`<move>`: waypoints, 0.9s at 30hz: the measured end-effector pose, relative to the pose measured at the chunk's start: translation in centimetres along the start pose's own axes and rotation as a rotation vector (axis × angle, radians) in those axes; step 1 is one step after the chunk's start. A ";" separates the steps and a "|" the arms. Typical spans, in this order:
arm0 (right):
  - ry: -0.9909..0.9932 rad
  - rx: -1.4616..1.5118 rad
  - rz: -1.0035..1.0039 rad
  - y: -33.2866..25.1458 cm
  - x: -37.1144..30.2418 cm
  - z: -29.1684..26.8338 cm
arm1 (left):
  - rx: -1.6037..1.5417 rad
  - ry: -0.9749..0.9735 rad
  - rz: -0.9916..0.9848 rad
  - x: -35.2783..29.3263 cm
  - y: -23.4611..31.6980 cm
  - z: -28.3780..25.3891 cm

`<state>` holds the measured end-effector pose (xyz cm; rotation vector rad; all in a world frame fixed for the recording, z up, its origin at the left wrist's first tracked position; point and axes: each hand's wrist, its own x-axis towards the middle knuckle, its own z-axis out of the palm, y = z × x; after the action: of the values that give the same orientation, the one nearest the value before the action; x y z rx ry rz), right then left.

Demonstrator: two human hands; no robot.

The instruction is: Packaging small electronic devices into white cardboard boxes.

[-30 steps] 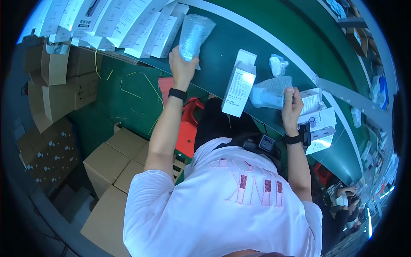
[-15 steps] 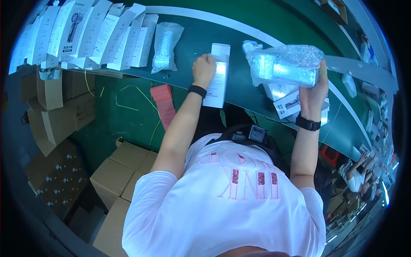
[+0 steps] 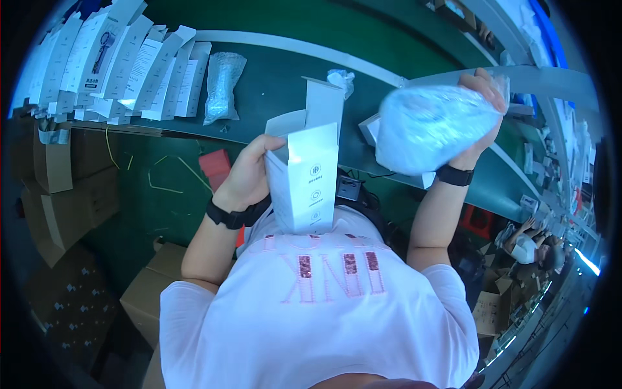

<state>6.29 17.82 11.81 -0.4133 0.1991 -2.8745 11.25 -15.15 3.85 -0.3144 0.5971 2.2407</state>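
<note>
A: Where's your white carton (image 3: 304,178)?
B: Your left hand (image 3: 249,175) is clamped on it above the green bench (image 3: 272,78), long axis upright, open flaps pointing toward the bench.
A: Your right hand (image 3: 483,97)?
B: Closed around a bubble-wrapped bundle (image 3: 431,126), lying crosswise, raised beside the carton.

A row of flat white boxes (image 3: 123,65) lies far left on the green counter (image 3: 272,84), a wrapped packet (image 3: 223,84) beside them; brown cartons (image 3: 65,188) stand below.
</note>
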 end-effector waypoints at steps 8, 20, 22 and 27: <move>-0.029 -0.049 -0.095 1.0 2.1 4.7 | 1.367 0.047 0.853 1.5 1.7 6.5; 0.018 -0.782 -0.085 4.7 4.7 5.9 | 1.166 0.009 0.760 2.4 1.1 7.0; 0.041 -0.953 -0.069 3.7 4.5 6.2 | 1.032 0.007 0.698 3.5 1.1 6.6; -0.212 -1.149 0.021 3.3 4.5 5.5 | 1.281 0.006 1.057 5.6 0.7 5.4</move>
<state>4.40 12.94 17.71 -0.8533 1.7767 -2.3535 6.86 -9.27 6.47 0.8177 2.3859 2.1352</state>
